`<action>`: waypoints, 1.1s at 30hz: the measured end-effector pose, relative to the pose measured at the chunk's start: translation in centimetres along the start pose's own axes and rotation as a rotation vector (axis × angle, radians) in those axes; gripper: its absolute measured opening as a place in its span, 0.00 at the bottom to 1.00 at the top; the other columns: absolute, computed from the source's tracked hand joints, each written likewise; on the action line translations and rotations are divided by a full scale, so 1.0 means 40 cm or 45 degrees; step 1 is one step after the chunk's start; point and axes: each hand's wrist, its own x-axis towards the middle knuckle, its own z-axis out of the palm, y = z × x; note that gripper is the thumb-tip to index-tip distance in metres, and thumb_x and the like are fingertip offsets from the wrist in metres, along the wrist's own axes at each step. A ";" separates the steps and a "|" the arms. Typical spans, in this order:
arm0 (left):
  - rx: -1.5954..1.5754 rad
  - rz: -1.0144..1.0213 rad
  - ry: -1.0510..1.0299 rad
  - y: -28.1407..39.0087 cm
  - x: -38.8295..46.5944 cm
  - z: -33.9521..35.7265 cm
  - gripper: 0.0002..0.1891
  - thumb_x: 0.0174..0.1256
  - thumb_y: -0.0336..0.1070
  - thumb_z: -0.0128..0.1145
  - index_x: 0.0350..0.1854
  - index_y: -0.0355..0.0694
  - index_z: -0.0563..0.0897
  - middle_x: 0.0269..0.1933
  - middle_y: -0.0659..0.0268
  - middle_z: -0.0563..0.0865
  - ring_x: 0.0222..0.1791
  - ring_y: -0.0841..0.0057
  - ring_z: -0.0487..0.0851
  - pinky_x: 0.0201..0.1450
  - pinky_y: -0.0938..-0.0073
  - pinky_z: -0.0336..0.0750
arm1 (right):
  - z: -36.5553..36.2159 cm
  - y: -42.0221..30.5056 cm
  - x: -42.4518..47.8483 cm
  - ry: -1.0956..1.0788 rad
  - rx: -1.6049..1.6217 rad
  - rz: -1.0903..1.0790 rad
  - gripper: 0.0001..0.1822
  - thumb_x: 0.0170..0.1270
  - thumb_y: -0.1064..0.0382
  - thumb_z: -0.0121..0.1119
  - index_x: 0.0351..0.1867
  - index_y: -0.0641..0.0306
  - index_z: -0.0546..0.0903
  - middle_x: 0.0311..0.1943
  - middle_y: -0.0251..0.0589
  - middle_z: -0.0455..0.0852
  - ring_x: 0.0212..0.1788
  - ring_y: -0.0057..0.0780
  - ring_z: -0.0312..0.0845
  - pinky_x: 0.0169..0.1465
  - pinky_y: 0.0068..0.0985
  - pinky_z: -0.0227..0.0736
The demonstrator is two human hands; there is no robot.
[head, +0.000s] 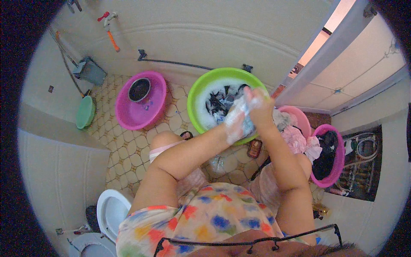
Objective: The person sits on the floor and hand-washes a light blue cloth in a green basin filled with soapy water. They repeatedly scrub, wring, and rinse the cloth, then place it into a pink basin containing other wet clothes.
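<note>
My left hand (237, 123) is covered in white suds over the near right side of a lime-green basin (196, 88). My right hand (258, 104), also sudsy, is beside it at the basin's right rim. Pale blue wet cloth (248, 126) shows between and below the two hands; how each hand grips it is partly hidden by foam and fingers. Dark garments (221, 101) lie in the foamy water (204, 112) of the basin.
A magenta basin (120, 110) holding a dark round pan-like vessel (139, 90) stands left. At right are a pink basin (303, 120) of light laundry and a magenta basket (341, 157) of dark clothes. A toilet (112, 212) is lower left; a tap (109, 22) is on the wall.
</note>
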 end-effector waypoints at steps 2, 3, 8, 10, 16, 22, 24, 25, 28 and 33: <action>0.019 -0.072 -0.038 0.001 0.014 0.019 0.14 0.63 0.52 0.47 0.26 0.49 0.73 0.23 0.75 0.74 0.27 0.80 0.75 0.33 0.74 0.72 | -0.022 0.003 0.015 -0.024 -0.065 0.125 0.14 0.55 0.52 0.56 0.21 0.59 0.79 0.21 0.41 0.77 0.22 0.42 0.75 0.24 0.36 0.69; -0.093 -0.093 -0.321 -0.004 0.038 -0.028 0.14 0.63 0.52 0.46 0.27 0.49 0.74 0.24 0.74 0.74 0.28 0.80 0.75 0.34 0.75 0.72 | -0.008 -0.023 -0.007 0.022 -0.031 -0.007 0.14 0.56 0.52 0.55 0.21 0.59 0.78 0.21 0.42 0.77 0.22 0.43 0.75 0.25 0.36 0.69; -0.480 0.310 -0.537 -0.121 0.273 -0.300 0.14 0.65 0.50 0.43 0.37 0.46 0.75 0.31 0.71 0.77 0.32 0.81 0.76 0.36 0.77 0.72 | 0.002 -0.093 -0.031 0.115 0.162 -0.152 0.14 0.57 0.55 0.55 0.19 0.62 0.75 0.19 0.46 0.75 0.22 0.45 0.73 0.27 0.37 0.68; -0.369 0.373 -0.251 -0.152 0.237 -0.256 0.14 0.65 0.50 0.43 0.40 0.46 0.74 0.35 0.70 0.78 0.36 0.79 0.77 0.39 0.75 0.73 | -0.004 -0.063 -0.021 0.114 0.220 -0.034 0.15 0.57 0.57 0.54 0.17 0.64 0.73 0.18 0.48 0.73 0.22 0.47 0.72 0.27 0.37 0.66; 0.217 -0.003 -0.187 0.001 0.057 -0.058 0.14 0.64 0.51 0.47 0.37 0.46 0.75 0.34 0.70 0.79 0.36 0.77 0.78 0.40 0.74 0.74 | 0.014 -0.039 -0.045 -0.023 -0.039 0.069 0.10 0.57 0.57 0.54 0.23 0.59 0.75 0.20 0.46 0.76 0.23 0.44 0.74 0.26 0.36 0.69; 0.192 -0.105 -0.298 -0.015 0.097 -0.120 0.14 0.65 0.49 0.45 0.43 0.46 0.75 0.41 0.68 0.81 0.42 0.74 0.79 0.49 0.72 0.72 | 0.003 -0.054 -0.061 0.007 0.173 -0.097 0.12 0.57 0.57 0.52 0.20 0.61 0.74 0.19 0.47 0.74 0.22 0.43 0.73 0.27 0.36 0.68; -0.037 -0.253 -0.360 -0.004 0.062 -0.073 0.15 0.66 0.48 0.43 0.46 0.46 0.75 0.44 0.67 0.81 0.45 0.73 0.79 0.52 0.72 0.71 | 0.005 0.021 -0.024 -0.071 -0.010 0.030 0.13 0.59 0.55 0.51 0.23 0.62 0.75 0.20 0.48 0.75 0.23 0.44 0.73 0.28 0.36 0.68; -0.078 -0.320 -0.378 0.006 0.059 -0.066 0.15 0.66 0.48 0.43 0.45 0.45 0.76 0.43 0.66 0.82 0.45 0.72 0.79 0.52 0.72 0.72 | -0.001 0.044 -0.005 -0.194 -0.235 0.015 0.15 0.60 0.52 0.49 0.28 0.62 0.77 0.22 0.49 0.77 0.25 0.46 0.74 0.29 0.36 0.69; -0.126 -0.434 -0.380 0.046 0.059 -0.054 0.17 0.66 0.50 0.42 0.41 0.44 0.77 0.39 0.65 0.83 0.41 0.71 0.81 0.50 0.70 0.73 | -0.026 0.054 0.020 -0.167 0.258 0.304 0.17 0.62 0.51 0.47 0.31 0.65 0.77 0.23 0.49 0.78 0.27 0.45 0.76 0.34 0.34 0.70; -0.032 -0.379 -0.341 0.145 0.036 -0.054 0.19 0.66 0.51 0.41 0.41 0.41 0.77 0.36 0.63 0.83 0.38 0.69 0.81 0.50 0.67 0.73 | -0.097 0.089 0.013 -0.659 0.905 0.721 0.15 0.57 0.55 0.56 0.40 0.64 0.78 0.32 0.43 0.80 0.38 0.38 0.76 0.45 0.29 0.68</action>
